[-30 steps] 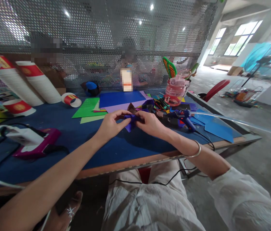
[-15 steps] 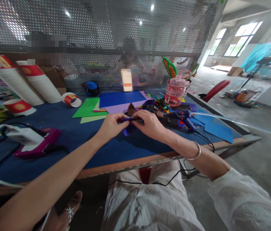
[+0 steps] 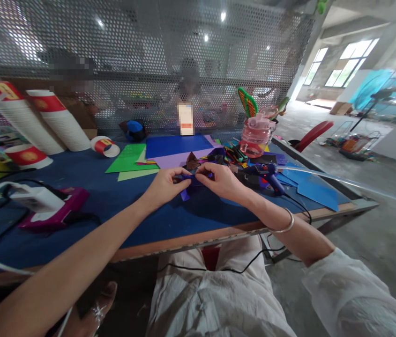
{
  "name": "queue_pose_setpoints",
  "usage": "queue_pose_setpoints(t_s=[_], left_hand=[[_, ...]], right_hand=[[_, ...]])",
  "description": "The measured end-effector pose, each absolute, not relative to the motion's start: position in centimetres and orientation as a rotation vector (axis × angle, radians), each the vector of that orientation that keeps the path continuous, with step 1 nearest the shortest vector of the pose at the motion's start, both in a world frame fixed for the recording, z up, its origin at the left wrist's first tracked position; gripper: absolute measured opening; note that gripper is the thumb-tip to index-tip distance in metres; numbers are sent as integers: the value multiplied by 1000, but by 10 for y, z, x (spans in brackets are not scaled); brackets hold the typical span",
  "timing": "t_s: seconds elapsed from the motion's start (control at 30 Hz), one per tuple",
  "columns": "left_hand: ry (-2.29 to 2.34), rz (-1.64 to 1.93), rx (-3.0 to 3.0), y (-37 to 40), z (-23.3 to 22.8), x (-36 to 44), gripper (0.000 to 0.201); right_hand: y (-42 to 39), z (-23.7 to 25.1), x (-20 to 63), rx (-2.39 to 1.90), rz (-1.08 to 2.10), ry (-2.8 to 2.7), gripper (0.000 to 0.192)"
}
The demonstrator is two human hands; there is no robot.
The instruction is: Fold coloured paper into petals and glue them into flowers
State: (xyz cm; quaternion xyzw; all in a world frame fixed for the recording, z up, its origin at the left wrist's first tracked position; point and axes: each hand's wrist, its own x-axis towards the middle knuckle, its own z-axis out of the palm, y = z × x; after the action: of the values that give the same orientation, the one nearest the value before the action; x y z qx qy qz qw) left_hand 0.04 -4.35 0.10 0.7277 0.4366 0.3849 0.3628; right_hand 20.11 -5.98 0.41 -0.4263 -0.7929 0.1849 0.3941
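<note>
Between my hands, over the middle of the blue tabletop, is a small folded strip of purple paper (image 3: 188, 177). My left hand (image 3: 167, 185) pinches its left part between thumb and fingers. At the other end, my right hand (image 3: 220, 181) closes its thumb and fingertips on the same strip. A loose purple piece (image 3: 184, 194) hangs or lies just below the left fingertips; whether it joins the strip I cannot tell. Just beyond the hands sits a brown folded paper piece (image 3: 192, 160). To the right lies a blue glue gun (image 3: 271, 177) with a clear glue stick in its back.
Coloured sheets, topped by a dark blue sheet (image 3: 176, 146), lie behind the hands. A pink bottle (image 3: 253, 140) stands back right. Stacked paper cups (image 3: 57, 119) and a purple power strip (image 3: 55, 215) occupy the left. A phone (image 3: 185, 119) leans on the mesh panel.
My right fingertips have shifted slightly along the purple strip, and a little more of it shows between my hands. The view has tilted a little; the objects on the table stay put.
</note>
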Motion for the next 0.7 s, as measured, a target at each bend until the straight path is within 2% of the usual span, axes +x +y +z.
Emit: queue_pose_setpoints(t_s=[0.23,0.43,0.53,0.6,0.7], left_hand=[[1107,1014,1630,-43,0,2,30],[1082,1034,1469,-42,3,5,21],[1088,1034,1458,-41,5,5,19],[1100,1023,1447,-41,6,5,20],[1111,998,1423,-40,7,3,22]], right_hand=[[-134,14,232,-1109,147,-2065,18],[-181,-7,302,-1446,-69,-1781,17],[-168,-23,335,-1657,-195,-1497,28],[-151,-30,350,-1722,-222,-1433,44],[-125,-32,360,-1727,-55,-1506,58]])
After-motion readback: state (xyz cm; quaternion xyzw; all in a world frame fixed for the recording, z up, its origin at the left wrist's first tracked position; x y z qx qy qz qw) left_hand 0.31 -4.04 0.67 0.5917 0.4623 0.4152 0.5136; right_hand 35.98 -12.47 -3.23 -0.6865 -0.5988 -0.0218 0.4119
